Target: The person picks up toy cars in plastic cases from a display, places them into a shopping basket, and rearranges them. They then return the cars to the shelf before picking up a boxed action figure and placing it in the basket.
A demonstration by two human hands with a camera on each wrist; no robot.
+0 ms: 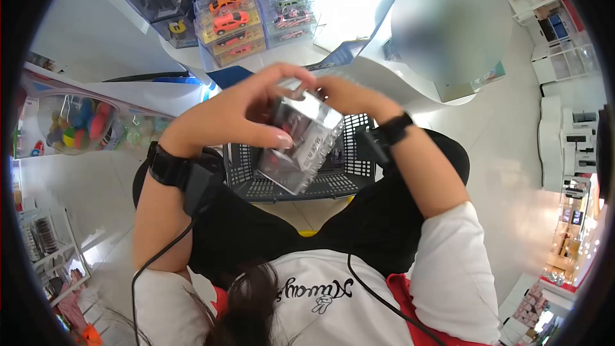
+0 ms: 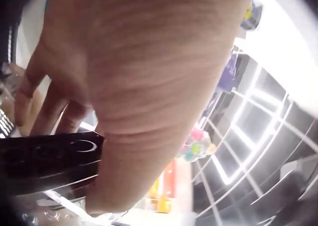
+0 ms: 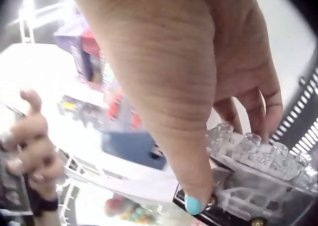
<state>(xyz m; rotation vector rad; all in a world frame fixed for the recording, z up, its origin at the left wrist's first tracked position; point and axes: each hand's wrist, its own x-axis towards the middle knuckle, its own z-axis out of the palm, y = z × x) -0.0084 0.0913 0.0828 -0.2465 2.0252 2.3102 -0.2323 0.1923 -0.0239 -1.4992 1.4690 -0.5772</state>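
My left hand [image 1: 224,112] grips a clear plastic toy box [image 1: 301,147] at its left side, the thumb laid along its face. At its far right edge, my right hand [image 1: 355,96] holds on, most of its fingers hidden behind the packaging. Printed lettering and a row of clear bumps run along the box, which is tilted. In the left wrist view the left hand [image 2: 144,87] is close against a black panel [image 2: 49,159]. The right wrist view has the right hand [image 3: 198,87] around clear bumpy packaging [image 3: 253,171], its turquoise-nailed thumb over a dark edge.
Below the hands, a dark grey shopping basket [image 1: 245,170] stands between the person's knees. Ahead, a white display shelf holds packaged toy cars [image 1: 230,22]. To the left is a clear container of coloured balls [image 1: 77,125]. More shop shelves [image 1: 580,147] line the right.
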